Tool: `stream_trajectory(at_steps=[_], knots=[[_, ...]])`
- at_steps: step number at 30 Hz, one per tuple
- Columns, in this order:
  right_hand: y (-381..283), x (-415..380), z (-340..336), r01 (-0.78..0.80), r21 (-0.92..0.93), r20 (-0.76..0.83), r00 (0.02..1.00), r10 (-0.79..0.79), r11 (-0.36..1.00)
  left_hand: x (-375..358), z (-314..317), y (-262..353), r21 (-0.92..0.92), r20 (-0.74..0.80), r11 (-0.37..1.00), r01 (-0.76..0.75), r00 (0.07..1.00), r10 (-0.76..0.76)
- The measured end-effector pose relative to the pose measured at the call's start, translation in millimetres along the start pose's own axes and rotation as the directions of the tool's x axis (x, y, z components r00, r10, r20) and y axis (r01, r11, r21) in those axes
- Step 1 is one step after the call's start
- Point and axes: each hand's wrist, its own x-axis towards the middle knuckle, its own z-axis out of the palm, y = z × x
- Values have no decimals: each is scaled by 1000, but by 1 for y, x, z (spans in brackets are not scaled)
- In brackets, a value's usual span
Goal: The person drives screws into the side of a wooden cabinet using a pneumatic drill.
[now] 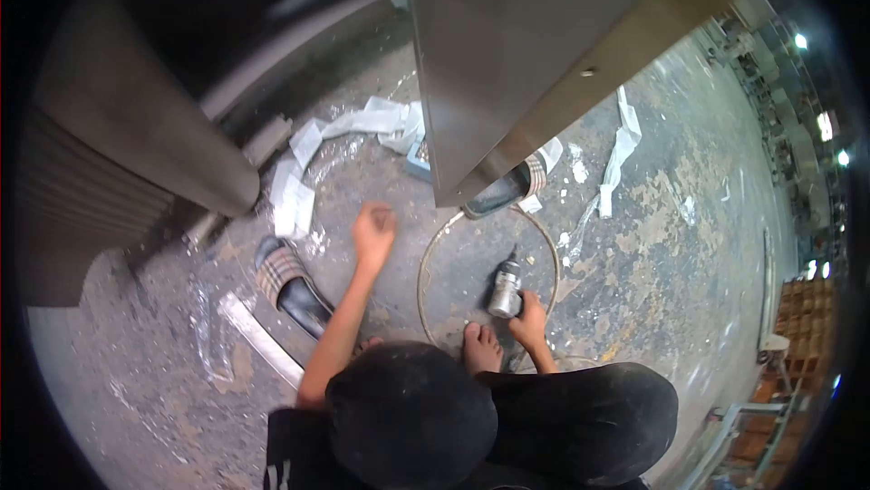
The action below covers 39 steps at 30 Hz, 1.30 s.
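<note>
My right hand (529, 319) is wrapped round the grip of a silver and black drill (505, 295), held low over the floor with its bit pointing away from me. Out in front, my left hand (374, 229) has its fingers curled together; whatever they may hold is hidden. Ahead of both hands a large metal panel (507, 46) reaches down, its lower corner apart from the left hand. Partly behind that corner stands a blue tray (418, 162) with small pieces in it. A hose (422, 265) lies in a loop around the drill.
One slipper (294, 286) lies left of my left arm, another slipper (503, 193) under the panel's corner. Strips of white wrapping (290, 195) and a pale flat strip (258, 338) litter the worn floor. A metal housing (172, 118) stands at left; stacked wooden pieces (805, 322) are far right.
</note>
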Motion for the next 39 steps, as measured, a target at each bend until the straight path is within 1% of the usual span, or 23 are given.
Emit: stream_trajectory(at_steps=[1, 2, 5, 7, 9, 11, 12, 13, 14, 15, 16, 17, 20, 23, 24, 25, 27, 28, 29, 30, 32, 35, 39], knots=[[2, -3, 1, -24, 53, -29, 999, 25, 998, -15, -24, 17, -221, 45, 958, 182, 983, -176], [12, -5, 5, -56, 178, -49, 997, 66, 983, -28, -49, 37, -417, 132, 835, 360, 933, -336], [-16, -6, -32, -151, 573, -22, 980, 200, 806, -40, -109, 69, -550, 279, 713, 434, 901, -333], [-38, 18, -86, -87, 424, -66, 990, 127, 901, -37, -150, 112, -594, 386, 648, 476, 876, -290], [-63, 26, -118, 97, 377, -323, 946, 32, 921, -23, -170, 166, -528, 407, 721, 449, 879, -249], [-108, 29, -171, 123, 457, -318, 947, 33, 881, -12, -179, 226, -455, 427, 786, 420, 877, -221], [-105, 40, -181, 211, 430, -418, 909, -14, 878, -4, -183, 253, -437, 455, 820, 371, 877, -154], [-94, 51, -193, 130, 477, -385, 920, 74, 869, 6, -188, 280, -424, 478, 850, 313, 875, -84], [-123, 54, -222, 176, 433, -432, 901, 32, 884, 13, -192, 307, -409, 502, 876, 255, 864, -17], [-126, 68, -232, 358, 321, -618, 781, -92, 877, 17, -191, 336, -408, 437, 895, 179, 899, 20], [-153, 67, -262, 85, 517, -454, 871, 190, 852, 24, -198, 358, -442, 459, 881, 167, 886, 63], [-140, 81, -275, 257, 467, -571, 818, 66, 846, 29, -203, 376, -472, 484, 867, 158, 869, 105], [-200, 81, -338, 421, 483, -650, 760, -7, 768, 29, -205, 420, -564, 476, 814, 137, 860, 185], [-251, 56, -378, 557, 435, -684, 715, -142, 708, 11, -196, 446, -616, 464, 758, 215, 876, 128], [-264, 46, -387, 587, 419, -686, 704, -182, 692, 6, -195, 443, -692, 480, 675, 255, 861, 167], [-273, 33, -389, 573, 435, -668, 722, -178, 695, -4, -192, 446, -748, 491, 587, 311, 853, 174], [-273, 0, -371, 546, 462, -637, 753, -166, 699, -24, -172, 434, -842, 431, 405, 357, 896, 107], [-261, -19, -355, 445, 159, -584, 762, -280, 881, -32, -162, 427, -860, 428, 333, 388, 902, 54], [-251, -32, -336, 431, 45, -546, 766, -340, 901, -40, -151, 421, -877, 423, 253, 409, 906, 1], [-240, -45, -317, 422, -71, -506, 766, -397, 904, -47, -143, 417, -864, 445, 246, 440, 895, -37], [-266, -58, -302, 568, 7, -502, 714, -488, 823, -51, -132, 414, -818, 531, 238, 524, 846, -35], [-297, -67, -284, 658, 41, -465, 679, -569, 752, -52, -136, 417, -754, 616, 271, 599, 787, -26], [-303, -73, -252, 623, 268, -445, 756, -479, 734, -42, -138, 410, -688, 677, 360, 631, 736, 3]])
